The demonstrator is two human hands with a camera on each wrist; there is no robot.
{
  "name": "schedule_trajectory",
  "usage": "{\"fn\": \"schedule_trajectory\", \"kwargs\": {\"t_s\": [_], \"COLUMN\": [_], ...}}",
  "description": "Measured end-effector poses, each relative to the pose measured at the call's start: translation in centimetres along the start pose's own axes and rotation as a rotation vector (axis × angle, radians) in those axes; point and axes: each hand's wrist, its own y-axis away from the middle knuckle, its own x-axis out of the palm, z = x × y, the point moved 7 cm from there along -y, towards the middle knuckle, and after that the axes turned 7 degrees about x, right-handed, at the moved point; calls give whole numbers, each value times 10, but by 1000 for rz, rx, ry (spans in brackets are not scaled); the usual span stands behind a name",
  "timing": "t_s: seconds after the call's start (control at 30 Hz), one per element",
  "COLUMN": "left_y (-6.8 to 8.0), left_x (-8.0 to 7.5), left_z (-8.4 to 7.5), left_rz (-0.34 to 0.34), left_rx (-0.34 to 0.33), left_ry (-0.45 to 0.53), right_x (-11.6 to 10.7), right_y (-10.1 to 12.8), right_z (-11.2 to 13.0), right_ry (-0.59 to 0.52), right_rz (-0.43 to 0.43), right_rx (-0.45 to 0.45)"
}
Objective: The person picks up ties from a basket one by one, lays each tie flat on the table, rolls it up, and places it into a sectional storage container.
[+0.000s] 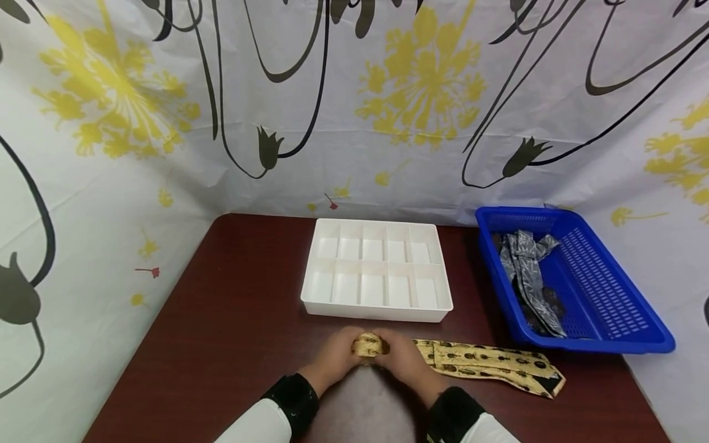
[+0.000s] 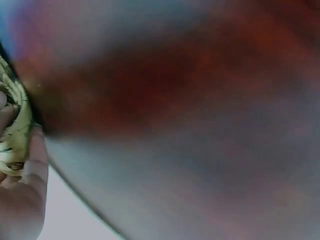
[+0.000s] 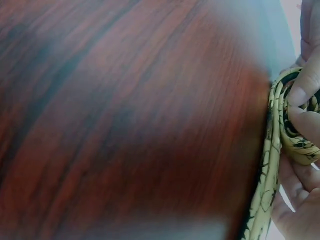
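Observation:
A yellow necktie (image 1: 482,360) with dark beetle-like prints lies along the table's front, its wide tip pointing right. Its other end is wound into a roll, which both hands hold between them at the front middle. My left hand (image 1: 336,355) grips the roll from the left, and my right hand (image 1: 405,360) grips it from the right. In the right wrist view the coiled layers of the necktie (image 3: 300,145) show, with fingertips pressed on the coil's side. Only an edge of the roll (image 2: 17,140) and some fingers appear in the left wrist view.
Behind the hands stands a white divided box (image 1: 373,314) with two rows of compartments. To the right, a blue basket (image 1: 598,295) holds a grey patterned necktie (image 1: 528,271) and other dark items. A patterned sheet (image 1: 343,178) hangs behind the brown table (image 1: 221,344).

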Motion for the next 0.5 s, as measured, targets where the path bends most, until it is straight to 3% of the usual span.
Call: {"fn": "schedule_trajectory", "kwargs": {"t_s": [0.3, 0.5], "left_y": [-12, -14], "left_x": [-1, 0], "left_z": [-25, -29], "left_rz": [141, 177], "left_rx": [-95, -126], "left_ry": [-471, -527], "right_x": [-6, -5], "right_y": [1, 0], "right_z": [16, 11], "right_ry": [58, 107], "right_rz": [6, 15], "right_rx": [-63, -14]}}
